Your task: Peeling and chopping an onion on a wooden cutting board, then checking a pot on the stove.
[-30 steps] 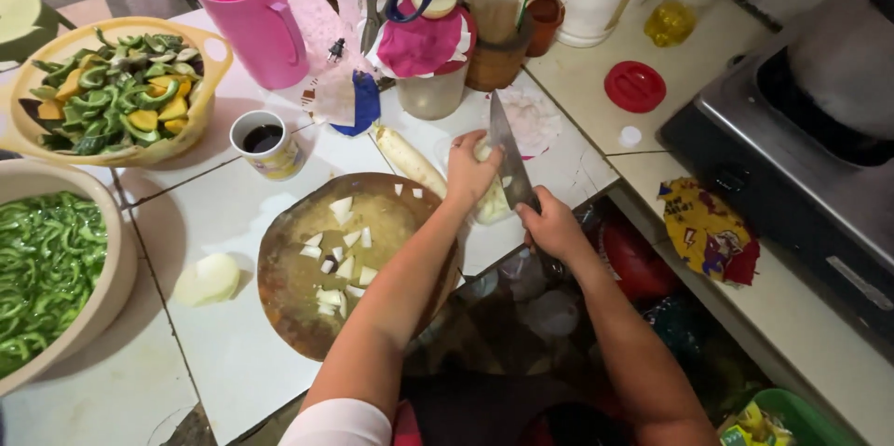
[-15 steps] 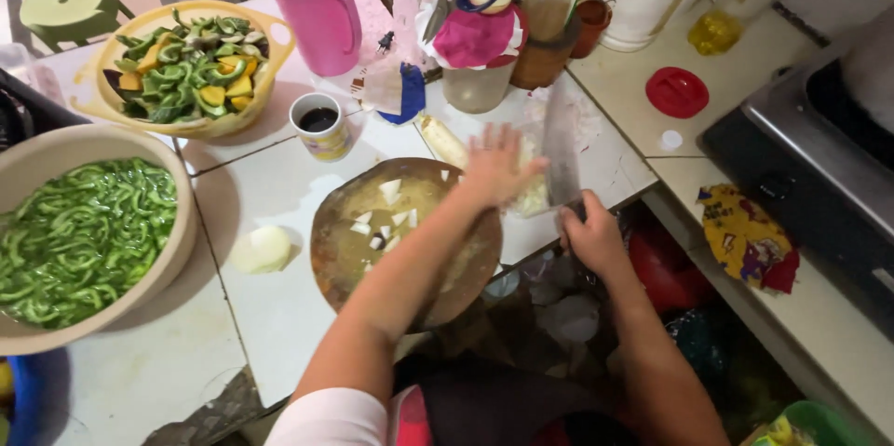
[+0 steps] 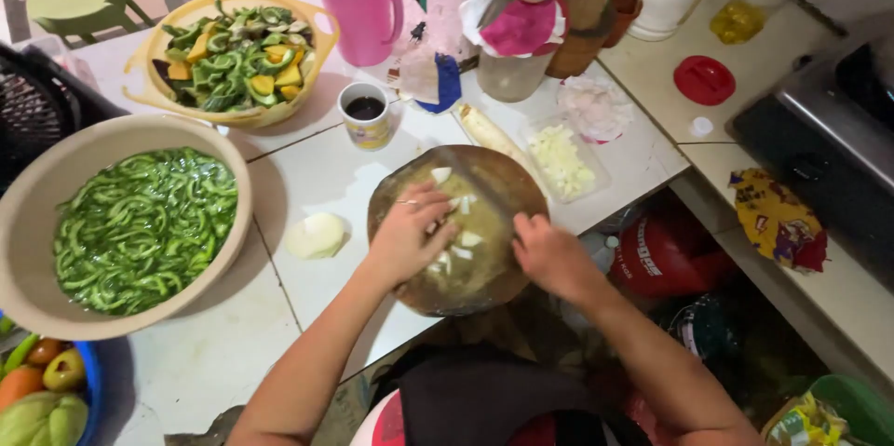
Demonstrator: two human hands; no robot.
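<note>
Grip states unclear: both hands [image 3: 410, 236] [image 3: 549, 255] on round board [image 3: 484, 288]; yellow packet [image 3: 778, 223] rightward.

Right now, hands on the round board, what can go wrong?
1. Left hand rests on the white pieces close to the right hand; if a blade is there, which blur hides, fingers could be nicked.
2. The round chopping board overhangs the counter edge, so pressure could tip it.

A crumpled yellow snack packet [image 3: 776, 221] with red and purple print lies on the right side of the tabletop, beside the dark stove. Below the tabletop edge stands a red cylinder [image 3: 663, 252] bearing a white label. A yellow-green wrapper [image 3: 803, 418] shows bottom right.
</note>
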